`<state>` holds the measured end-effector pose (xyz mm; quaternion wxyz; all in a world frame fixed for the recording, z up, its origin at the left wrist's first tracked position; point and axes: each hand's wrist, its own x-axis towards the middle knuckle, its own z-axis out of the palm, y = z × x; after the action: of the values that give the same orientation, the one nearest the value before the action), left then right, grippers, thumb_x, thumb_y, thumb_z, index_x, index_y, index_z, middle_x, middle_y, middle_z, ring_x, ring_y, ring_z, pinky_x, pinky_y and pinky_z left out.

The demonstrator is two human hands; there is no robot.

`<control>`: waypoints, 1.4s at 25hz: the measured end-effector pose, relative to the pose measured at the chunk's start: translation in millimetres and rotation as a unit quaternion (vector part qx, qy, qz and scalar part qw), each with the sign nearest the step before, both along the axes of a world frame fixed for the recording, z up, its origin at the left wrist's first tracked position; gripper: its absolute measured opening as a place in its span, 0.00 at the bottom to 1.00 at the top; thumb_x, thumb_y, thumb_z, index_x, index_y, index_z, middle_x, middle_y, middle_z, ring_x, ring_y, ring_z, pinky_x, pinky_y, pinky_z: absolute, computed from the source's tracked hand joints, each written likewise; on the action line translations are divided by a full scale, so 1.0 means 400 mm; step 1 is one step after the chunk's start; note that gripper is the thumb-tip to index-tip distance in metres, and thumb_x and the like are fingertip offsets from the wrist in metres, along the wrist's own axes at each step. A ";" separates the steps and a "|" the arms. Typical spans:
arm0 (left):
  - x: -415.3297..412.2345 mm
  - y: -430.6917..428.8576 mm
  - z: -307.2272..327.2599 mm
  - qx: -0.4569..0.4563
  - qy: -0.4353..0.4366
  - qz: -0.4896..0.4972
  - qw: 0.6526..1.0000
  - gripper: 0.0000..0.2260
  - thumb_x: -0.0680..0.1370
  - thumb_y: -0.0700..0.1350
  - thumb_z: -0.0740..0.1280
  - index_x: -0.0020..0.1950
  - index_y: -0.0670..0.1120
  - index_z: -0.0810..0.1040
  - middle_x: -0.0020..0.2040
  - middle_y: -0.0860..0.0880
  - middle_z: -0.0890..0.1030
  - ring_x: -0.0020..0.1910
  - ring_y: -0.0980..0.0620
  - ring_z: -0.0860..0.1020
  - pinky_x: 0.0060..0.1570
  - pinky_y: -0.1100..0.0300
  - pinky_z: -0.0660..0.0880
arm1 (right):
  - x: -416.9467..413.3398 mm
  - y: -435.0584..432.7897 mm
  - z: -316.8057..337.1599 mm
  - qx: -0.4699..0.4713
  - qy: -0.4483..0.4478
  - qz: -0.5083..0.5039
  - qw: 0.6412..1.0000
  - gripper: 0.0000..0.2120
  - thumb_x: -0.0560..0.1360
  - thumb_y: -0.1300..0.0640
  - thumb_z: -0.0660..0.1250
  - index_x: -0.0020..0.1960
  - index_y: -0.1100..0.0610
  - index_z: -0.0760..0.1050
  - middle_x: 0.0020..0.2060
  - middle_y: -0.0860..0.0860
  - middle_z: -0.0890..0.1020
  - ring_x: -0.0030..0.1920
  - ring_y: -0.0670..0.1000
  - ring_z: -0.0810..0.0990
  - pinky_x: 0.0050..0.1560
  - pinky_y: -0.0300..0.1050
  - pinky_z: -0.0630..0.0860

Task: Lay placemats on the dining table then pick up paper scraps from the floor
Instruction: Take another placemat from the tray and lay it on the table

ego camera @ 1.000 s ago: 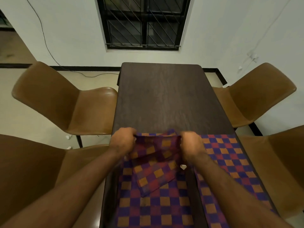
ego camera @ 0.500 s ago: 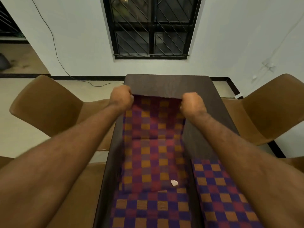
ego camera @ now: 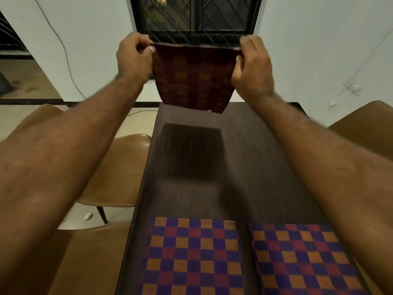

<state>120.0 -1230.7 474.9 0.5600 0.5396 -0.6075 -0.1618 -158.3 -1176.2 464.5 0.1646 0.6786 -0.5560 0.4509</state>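
My left hand (ego camera: 133, 58) and right hand (ego camera: 253, 64) each pinch a top corner of the hanging placemat (ego camera: 191, 79). It dangles free in the air above the far end of the worktop (ego camera: 191, 156), well apart from the left laid placemat (ego camera: 193, 254) and right laid placemat (ego camera: 304, 258) at the near edge. Limp like this, I reckon it could fold under itself or land skewed if one corner drops first. It could also overhang the far edge if I reach too far.

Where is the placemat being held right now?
The placemat hangs top centre of the head view, pinched at its upper corners by the left hand and right hand, clear above the far end of the table, before the window.
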 end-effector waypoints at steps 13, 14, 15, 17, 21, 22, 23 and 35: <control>0.091 0.284 -0.774 0.350 -0.155 -0.124 0.916 0.21 0.77 0.34 0.72 0.70 0.40 0.76 0.75 0.43 0.70 0.73 0.46 0.70 0.69 0.65 0.62 | -0.009 0.265 -0.682 0.453 0.016 0.094 0.887 0.29 0.75 0.60 0.66 0.75 0.52 0.62 0.71 0.50 0.69 0.71 0.50 0.68 0.73 0.48 0.65; 0.092 0.293 -0.785 0.365 -0.168 -0.125 0.907 0.24 0.77 0.35 0.72 0.73 0.41 0.74 0.77 0.42 0.68 0.74 0.46 0.69 0.70 0.62 0.63 | -0.012 0.275 -0.696 0.478 0.015 0.086 0.874 0.29 0.76 0.59 0.66 0.75 0.52 0.62 0.72 0.49 0.68 0.72 0.49 0.67 0.73 0.46 0.63; 0.089 0.300 -0.791 0.369 -0.171 -0.131 0.904 0.25 0.77 0.34 0.72 0.74 0.41 0.73 0.77 0.42 0.68 0.73 0.47 0.69 0.70 0.62 0.63 | -0.014 0.280 -0.706 0.495 0.011 0.080 0.865 0.28 0.77 0.59 0.66 0.76 0.51 0.62 0.72 0.49 0.68 0.73 0.50 0.66 0.72 0.46 0.63; 0.083 0.313 -0.790 0.376 -0.166 -0.147 0.900 0.26 0.78 0.33 0.71 0.75 0.41 0.71 0.74 0.44 0.69 0.69 0.53 0.69 0.66 0.62 0.65 | -0.013 0.289 -0.713 0.510 0.002 0.075 0.857 0.27 0.78 0.57 0.65 0.75 0.51 0.63 0.71 0.48 0.69 0.72 0.50 0.67 0.71 0.44 0.62; 0.081 0.332 -0.794 0.402 -0.192 -0.159 0.881 0.29 0.78 0.35 0.71 0.78 0.42 0.67 0.75 0.46 0.69 0.72 0.50 0.69 0.71 0.56 0.67 | 0.007 0.312 -0.736 0.516 0.007 0.091 0.852 0.27 0.77 0.56 0.66 0.75 0.49 0.63 0.71 0.47 0.70 0.71 0.48 0.67 0.71 0.44 0.62; 0.082 0.333 -0.796 0.398 -0.208 -0.163 0.879 0.29 0.78 0.36 0.71 0.79 0.43 0.67 0.75 0.46 0.69 0.74 0.48 0.69 0.73 0.57 0.66 | 0.017 0.321 -0.748 0.515 0.025 0.093 0.852 0.28 0.77 0.56 0.65 0.75 0.50 0.63 0.72 0.48 0.70 0.72 0.48 0.66 0.72 0.44 0.61; 0.082 0.334 -0.796 0.391 -0.224 -0.166 0.877 0.29 0.78 0.37 0.71 0.79 0.43 0.67 0.76 0.46 0.68 0.76 0.47 0.68 0.72 0.59 0.63 | 0.027 0.329 -0.759 0.514 0.045 0.095 0.851 0.28 0.77 0.56 0.65 0.76 0.50 0.62 0.72 0.48 0.69 0.73 0.48 0.65 0.72 0.45 0.61; 0.105 0.351 -0.817 0.332 -0.326 -0.151 0.872 0.24 0.80 0.37 0.65 0.77 0.43 0.70 0.79 0.44 0.68 0.78 0.45 0.64 0.77 0.54 0.58 | 0.073 0.300 -0.753 0.496 0.176 -0.011 0.850 0.21 0.80 0.50 0.61 0.71 0.52 0.63 0.61 0.54 0.76 0.61 0.56 0.76 0.59 0.51 0.75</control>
<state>162.1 -1090.5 148.2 0.0873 0.6171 -0.7405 -0.2515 -129.2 -1056.1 163.1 -0.0938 0.7321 -0.6746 -0.0133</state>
